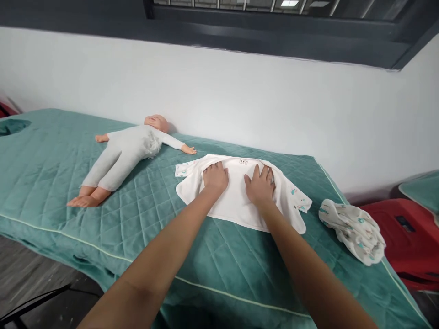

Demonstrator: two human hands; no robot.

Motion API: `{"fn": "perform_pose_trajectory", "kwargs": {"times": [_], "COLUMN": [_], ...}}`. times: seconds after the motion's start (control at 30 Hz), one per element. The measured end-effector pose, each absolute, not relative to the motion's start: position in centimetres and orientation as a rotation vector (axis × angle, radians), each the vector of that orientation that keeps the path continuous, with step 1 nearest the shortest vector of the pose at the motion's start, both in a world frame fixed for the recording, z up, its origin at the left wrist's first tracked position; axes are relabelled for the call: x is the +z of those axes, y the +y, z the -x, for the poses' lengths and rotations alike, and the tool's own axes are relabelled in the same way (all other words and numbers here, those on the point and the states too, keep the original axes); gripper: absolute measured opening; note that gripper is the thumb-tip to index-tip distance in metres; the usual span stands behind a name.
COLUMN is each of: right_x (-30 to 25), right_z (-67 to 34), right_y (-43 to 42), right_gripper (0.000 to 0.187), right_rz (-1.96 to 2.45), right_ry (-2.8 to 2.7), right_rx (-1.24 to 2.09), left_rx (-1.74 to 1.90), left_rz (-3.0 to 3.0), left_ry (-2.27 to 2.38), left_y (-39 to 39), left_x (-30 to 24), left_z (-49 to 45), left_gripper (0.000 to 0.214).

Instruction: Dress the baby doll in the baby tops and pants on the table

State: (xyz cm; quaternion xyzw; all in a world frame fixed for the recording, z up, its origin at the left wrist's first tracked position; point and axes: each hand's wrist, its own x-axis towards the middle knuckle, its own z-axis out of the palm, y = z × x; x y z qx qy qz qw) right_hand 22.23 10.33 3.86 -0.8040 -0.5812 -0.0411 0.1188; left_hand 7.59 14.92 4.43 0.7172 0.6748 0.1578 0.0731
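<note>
A white baby shirt (236,201) with small coloured prints on its sleeves lies spread open on the green quilted bed cover. My left hand (216,177) rests on its left part near the neckline, fingers partly under the folded front edge. On the right part, my right hand (260,184) lies flat with fingers spread, the fingertips at the other front edge. Left of the shirt a baby doll (128,148) in a white body suit lies on its back, one arm stretched toward the shirt. A crumpled printed white cloth (355,230) sits to the right.
The green quilted cover (144,219) drapes over the bed's front edge. Behind it rises a white wall (219,100) with a dark window frame (260,39) above. A red plastic object (394,228) stands beyond the bed's right edge. A dark thin-legged stand (37,301) shows at lower left.
</note>
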Motion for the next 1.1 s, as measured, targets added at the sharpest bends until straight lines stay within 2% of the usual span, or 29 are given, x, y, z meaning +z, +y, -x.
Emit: {"fn": "perform_pose_trajectory", "kwargs": {"times": [0.3,0.63,1.1], "right_x": [2.8,1.9,1.4], "right_z": [-24.1,-24.5,-24.1], "right_y": [15.5,16.0,15.9], "right_gripper": [0.066,0.072,0.074], "right_rz": [2.333,2.342,2.32], "right_ry": [-1.768,-1.711,-1.763], "right_rx": [-0.141,0.037,0.043], "left_rx": [0.463,0.464,0.371], "left_rz": [-2.09,-2.068,-1.983], "left_ry": [2.106,2.13,2.126], "left_y": [19.8,21.1,20.7], "left_x": [2.9,2.7,2.9], "left_z": [-9.0,-9.9,-10.6], "left_gripper": [0.052,0.054,0.063]}}
